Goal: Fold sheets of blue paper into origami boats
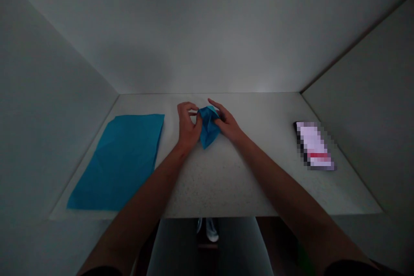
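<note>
A small folded piece of blue paper [208,127] lies near the middle of the white table [226,177], its point facing me. My left hand [188,123] pinches the paper's upper left edge with curled fingers. My right hand [227,120] holds its right side, fingers bent over the top fold. Both hands touch the paper at once.
A stack of flat blue paper sheets [121,158] lies on the table's left part. A phone with a lit screen [314,145] rests at the right. Grey walls close the table in on the left, back and right. The table's front edge is near my legs.
</note>
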Motion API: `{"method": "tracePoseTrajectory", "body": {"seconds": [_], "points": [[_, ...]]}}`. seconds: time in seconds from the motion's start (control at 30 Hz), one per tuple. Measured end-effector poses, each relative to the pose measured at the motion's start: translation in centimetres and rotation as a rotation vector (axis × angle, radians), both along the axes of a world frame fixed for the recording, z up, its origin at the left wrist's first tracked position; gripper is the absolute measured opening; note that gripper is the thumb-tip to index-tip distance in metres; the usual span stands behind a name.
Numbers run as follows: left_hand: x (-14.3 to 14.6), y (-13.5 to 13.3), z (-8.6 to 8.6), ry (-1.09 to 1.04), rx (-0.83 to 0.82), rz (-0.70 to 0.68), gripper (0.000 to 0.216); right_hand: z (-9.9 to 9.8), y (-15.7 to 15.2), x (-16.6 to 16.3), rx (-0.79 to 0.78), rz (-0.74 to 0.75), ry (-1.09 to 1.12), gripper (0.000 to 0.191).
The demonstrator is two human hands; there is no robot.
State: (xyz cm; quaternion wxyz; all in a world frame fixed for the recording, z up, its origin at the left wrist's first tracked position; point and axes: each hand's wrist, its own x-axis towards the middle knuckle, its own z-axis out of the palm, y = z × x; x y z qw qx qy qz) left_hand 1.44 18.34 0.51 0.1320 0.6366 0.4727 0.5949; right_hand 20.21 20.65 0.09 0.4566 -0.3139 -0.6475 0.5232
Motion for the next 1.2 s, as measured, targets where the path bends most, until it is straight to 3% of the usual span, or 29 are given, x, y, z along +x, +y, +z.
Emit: {"method": "tracePoseTrajectory", "body": {"seconds": [0.17, 0.33, 0.67, 0.77, 1.0, 1.2], "points": [[-0.2, -0.1, 0.3, 0.091, 0.003, -0.031, 0.006, -0.1, 0.0, -0.2, 0.046, -0.018, 0.006, 0.069], [-0.3, 0.0, 0.1, 0.061, -0.002, -0.066, 0.028, -0.4, 0.1, -0.3, 0.081, -0.006, -0.034, 0.065], [-0.2, 0.8, -0.3, -0.088, -0.134, -0.143, 0.029, -0.2, -0.1, -0.2, 0.050, 0.024, -0.019, 0.067], [-0.3, 0.8, -0.2, -0.120, -0.094, -0.148, 0.029, -0.3, -0.1, -0.2, 0.063, 0.023, -0.050, 0.068], [-0.5, 0.1, 0.8, -0.025, 0.090, -0.034, 0.046, -1.0, 1.0, -0.3, 0.050, -0.240, -0.008, 0.055], [-0.6, 0.3, 0.7, -0.202, 0.125, 0.112, 0.044, -0.5, 0.8, -0.4, 0.059, -0.238, 0.024, 0.047]]}}
